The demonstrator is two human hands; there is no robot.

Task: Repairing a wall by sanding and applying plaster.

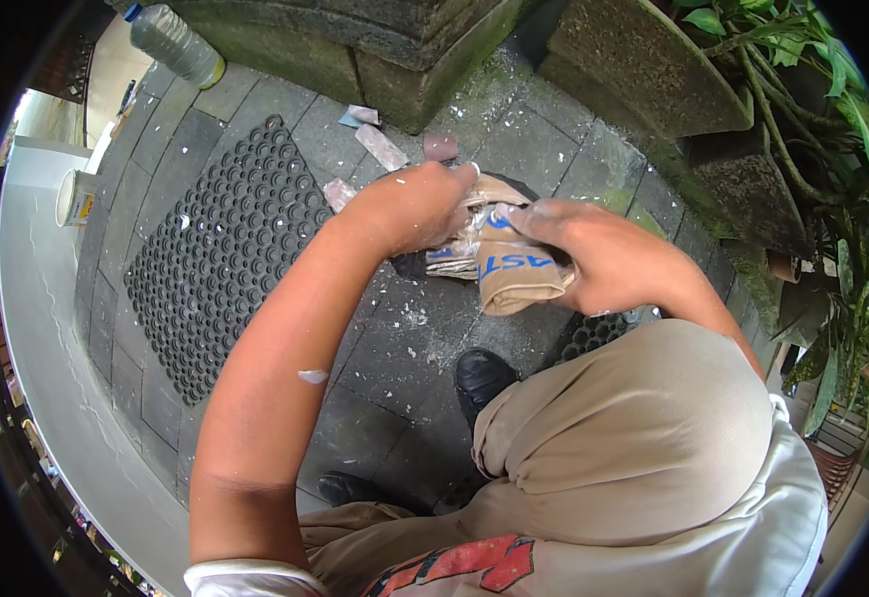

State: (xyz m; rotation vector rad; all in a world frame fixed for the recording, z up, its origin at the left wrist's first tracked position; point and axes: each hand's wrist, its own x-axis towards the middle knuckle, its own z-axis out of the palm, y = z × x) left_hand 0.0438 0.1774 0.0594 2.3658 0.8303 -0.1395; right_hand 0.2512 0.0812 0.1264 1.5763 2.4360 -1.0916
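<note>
My left hand (420, 209) is closed on the left side of a crumpled brown paper sack (509, 284) with blue print. My right hand (589, 254) grips the folded, rolled part of the same sack from the right, thumb on top. Between the hands the layers are creased and dusted white; whether the sack holds anything is hidden. Something dark lies under it, too covered to make out. Pale, torn scraps (383, 145) and a pinkish piece (440, 147) lie on the paving just beyond my left hand. White flecks cover the pavers (395, 333) below the sack.
A perforated black rubber mat (216, 259) lies at left, near a white bucket (74, 199). A plastic bottle (176, 48) stands upper left. A mossy stone block (395, 65) edges the far side; rough planters (644, 70) with plants line the right. My shoe (484, 383) and bent knee fill the lower right.
</note>
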